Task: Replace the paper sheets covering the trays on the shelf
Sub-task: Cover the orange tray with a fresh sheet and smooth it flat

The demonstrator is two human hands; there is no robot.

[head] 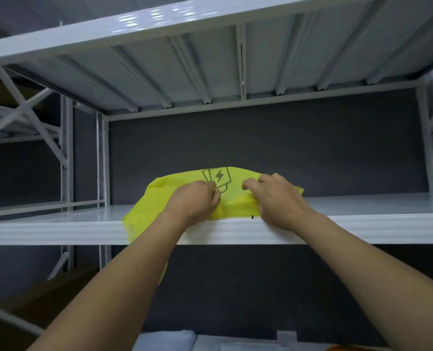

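Head view, looking up: a yellow-green sheet (165, 196) with a battery symbol (216, 176) lies bunched on the white metal shelf (58, 231), one corner drooping over its front edge. Left hand (194, 202) and right hand (277, 198) each pinch it with curled fingers.

A white metal shelf (362, 229) runs across in front of a dark wall (261, 148). A crumpled yellow sheet (159, 196), printed with a battery sign, lies on it. The sheet's left part droops over the shelf's front edge.
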